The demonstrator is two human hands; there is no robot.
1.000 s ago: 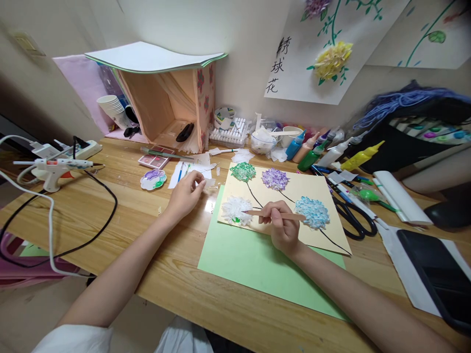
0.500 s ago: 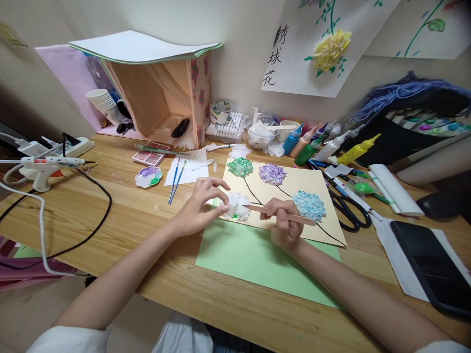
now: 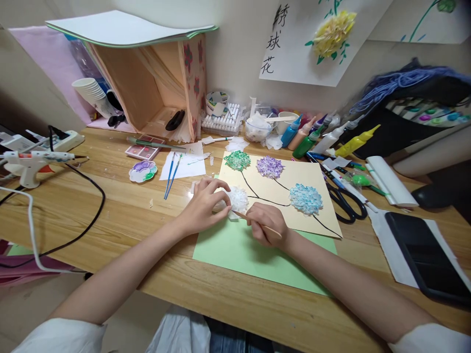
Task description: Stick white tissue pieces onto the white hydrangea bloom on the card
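Observation:
My right hand (image 3: 267,224) is closed around a flat wooden craft stick (image 3: 273,231), whose tip points left to the lower edge of a white tissue-paper flower (image 3: 238,199). The flower sits at the left end of a cream card (image 3: 268,198). Beside it is my left hand (image 3: 204,206), with curved fingers and thumb apart at the flower's left side; a gap shows between them. A small white scrap (image 3: 232,215) lies by the stick's tip. Green (image 3: 237,160), purple (image 3: 270,167) and blue (image 3: 306,198) flowers with black stems are on the card.
Green paper (image 3: 257,260) lies under the card. Black scissors (image 3: 346,208) and a phone (image 3: 429,250) are at right. Paint bottles (image 3: 311,144) and a bowl of white tissue (image 3: 257,127) stand behind. Brushes (image 3: 172,176), a palette (image 3: 143,171) and a glue gun (image 3: 33,164) are at left.
My right hand has moved down and left and turned over, bringing the stick to the white flower's lower edge. The green spot on that flower no longer shows. The view has shifted slightly.

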